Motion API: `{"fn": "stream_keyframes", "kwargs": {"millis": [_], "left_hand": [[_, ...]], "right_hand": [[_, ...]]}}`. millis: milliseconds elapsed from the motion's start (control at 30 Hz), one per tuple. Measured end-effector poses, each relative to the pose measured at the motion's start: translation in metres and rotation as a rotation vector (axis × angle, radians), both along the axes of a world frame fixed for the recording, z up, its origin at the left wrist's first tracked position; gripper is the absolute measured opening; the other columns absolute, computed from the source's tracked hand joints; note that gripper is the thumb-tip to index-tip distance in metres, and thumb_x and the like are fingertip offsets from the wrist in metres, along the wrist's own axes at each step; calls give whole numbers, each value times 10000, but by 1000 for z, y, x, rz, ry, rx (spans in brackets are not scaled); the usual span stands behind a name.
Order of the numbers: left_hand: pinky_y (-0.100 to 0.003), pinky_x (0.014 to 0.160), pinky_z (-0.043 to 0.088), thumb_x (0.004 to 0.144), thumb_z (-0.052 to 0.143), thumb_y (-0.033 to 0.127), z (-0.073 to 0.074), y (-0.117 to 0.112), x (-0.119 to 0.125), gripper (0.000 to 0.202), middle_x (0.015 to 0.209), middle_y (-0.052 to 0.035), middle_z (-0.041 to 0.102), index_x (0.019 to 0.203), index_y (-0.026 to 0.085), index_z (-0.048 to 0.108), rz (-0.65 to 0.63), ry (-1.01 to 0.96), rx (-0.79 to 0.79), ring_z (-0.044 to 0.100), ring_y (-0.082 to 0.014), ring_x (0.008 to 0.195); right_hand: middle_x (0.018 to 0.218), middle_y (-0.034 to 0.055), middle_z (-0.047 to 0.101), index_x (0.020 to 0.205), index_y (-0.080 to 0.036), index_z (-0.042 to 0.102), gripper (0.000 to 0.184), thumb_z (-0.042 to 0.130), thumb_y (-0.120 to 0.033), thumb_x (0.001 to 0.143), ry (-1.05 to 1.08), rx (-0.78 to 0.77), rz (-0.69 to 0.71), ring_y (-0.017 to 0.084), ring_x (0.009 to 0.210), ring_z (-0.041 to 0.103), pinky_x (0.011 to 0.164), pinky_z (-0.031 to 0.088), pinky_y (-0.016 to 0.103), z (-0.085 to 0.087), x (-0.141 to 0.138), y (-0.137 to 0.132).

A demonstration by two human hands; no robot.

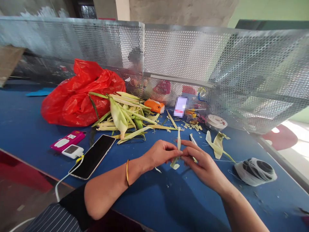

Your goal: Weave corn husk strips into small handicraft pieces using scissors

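Note:
My left hand (161,153) pinches a narrow folded piece of corn husk (179,140) upright between thumb and fingers. Its curled lower end shows below the fingertips. From the right, my right hand (196,158) meets it with fingertips drawn together at the husk. A pale thread (224,160) runs from behind that hand to a large thread spool (256,171) on the blue table; the exact grip on it is partly hidden. Just behind the right fingers lies a shiny metal tool (193,140), mostly covered. A loose torn husk (218,145) lies right of the hands.
A heap of corn husks (119,117) lies against a red plastic bag (82,96). Left are a black-screened phone (94,156), a white cabled device (73,150) and a magenta case (68,141). Behind stand an orange tissue pack (154,105), a lit phone (180,106), a white reel (216,121) and a perforated metal screen (173,51).

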State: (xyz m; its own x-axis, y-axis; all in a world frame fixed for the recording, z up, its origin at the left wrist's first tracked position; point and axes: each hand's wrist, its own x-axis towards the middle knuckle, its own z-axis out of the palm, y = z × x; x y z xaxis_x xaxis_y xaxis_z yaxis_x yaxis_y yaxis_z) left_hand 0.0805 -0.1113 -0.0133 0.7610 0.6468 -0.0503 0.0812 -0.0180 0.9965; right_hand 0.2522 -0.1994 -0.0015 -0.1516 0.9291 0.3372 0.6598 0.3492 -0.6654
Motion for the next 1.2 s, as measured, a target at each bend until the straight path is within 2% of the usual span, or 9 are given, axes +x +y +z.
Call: {"fn": "stream_keyframes", "kwargs": {"millis": [100,267,433,600,733,833,967,1067,1200], "left_hand": [[-231,505,311,740,686,540,1,2,-1,392,552,33,520,721,148,698,84,-37,-82,407,-70,491],[-230,507,287,731,718,443,5,6,-2,313,580,19,553,808,140,724,176,-116,-275,436,-64,505],[-240,496,267,754,683,500,2,9,-2,366,610,-3,607,836,144,712,145,-76,-344,455,-70,489],[-239,521,320,706,736,511,-1,7,-1,370,661,-24,659,725,147,676,53,-22,-323,490,-76,517],[-230,523,323,718,744,421,-1,3,2,291,757,-48,699,798,146,689,161,-126,-354,540,-82,562],[-220,532,343,715,748,363,-1,0,3,299,773,-43,701,916,147,696,174,-192,-404,567,-85,570],[-215,551,377,755,716,345,-1,-5,5,276,798,-50,708,934,136,698,112,-166,-362,576,-78,566],[-214,554,392,773,704,347,-2,-9,7,277,809,-57,716,944,130,691,82,-131,-294,582,-81,566],[-269,663,489,782,692,397,-2,-10,8,307,835,-62,719,947,138,680,57,-81,-223,632,-131,652]], "right_hand": [[1077,84,677,805,-223,616,151,546,-323,895,2,-4,-99,195,871,656,672,500,284,-2,1,1],[703,-2,651,979,-223,665,264,613,-440,838,31,-53,-258,145,557,545,530,433,268,-9,14,6],[685,3,657,780,-227,684,229,585,-416,864,21,23,-326,163,602,564,566,427,281,-8,21,7],[923,57,700,909,-248,694,183,555,-366,901,-121,261,-426,230,860,635,789,459,360,-6,12,5],[992,92,685,957,-230,694,192,576,-367,892,-124,479,-631,263,965,611,888,420,403,-9,1,3],[895,64,694,830,-230,701,267,532,-421,911,86,203,-466,239,882,621,827,433,367,-13,-6,6],[829,49,688,852,-201,710,353,597,-536,837,658,-207,-319,224,839,619,777,452,342,-20,-12,13],[710,12,630,774,-175,690,339,771,-490,678,1027,-299,-307,160,677,566,658,442,291,-20,-12,16],[610,-25,558,669,-169,641,303,823,-409,630,1172,-233,-298,100,572,465,574,383,240,-13,-8,16]]}}
